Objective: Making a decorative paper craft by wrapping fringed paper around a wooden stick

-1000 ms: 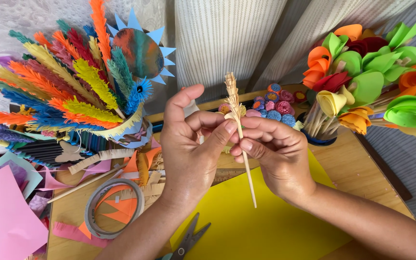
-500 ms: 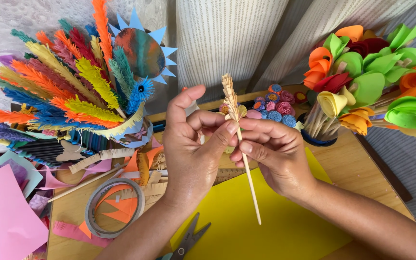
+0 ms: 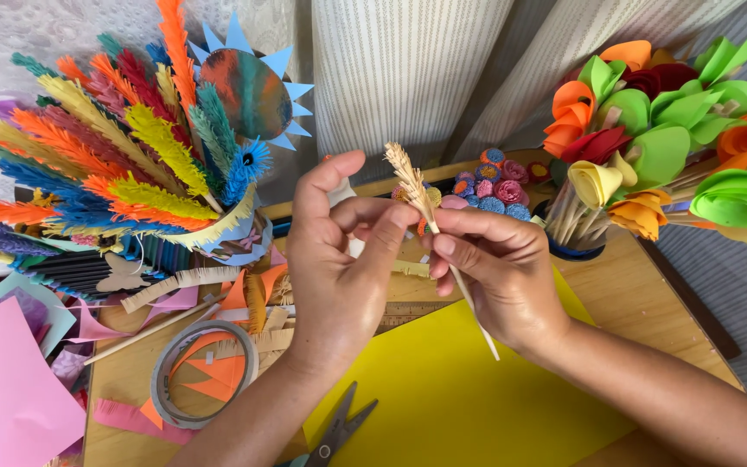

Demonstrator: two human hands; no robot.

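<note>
Two hands: both met on one thin wooden stick (image 3: 469, 298) with a tan fringed paper tip (image 3: 410, 177).
Left hand (image 3: 339, 268): pinched the stick just under the fringe between thumb and forefinger; other fingers spread loose.
Right hand (image 3: 499, 272): gripped the shaft just below the left's pinch, fingers curled round it.
Stick position: upright, tilted, between both palms, bare end trailing below the right hand over the yellow sheet (image 3: 469, 406).
Handling: judged very light; shaft stiff but snappable, fringe soft and easily crushed.
Best hold: the bare shaft, not the fringe.
Nearby: scissors (image 3: 339, 430) and a tape ring (image 3: 203, 374) below the left wrist.
</note>
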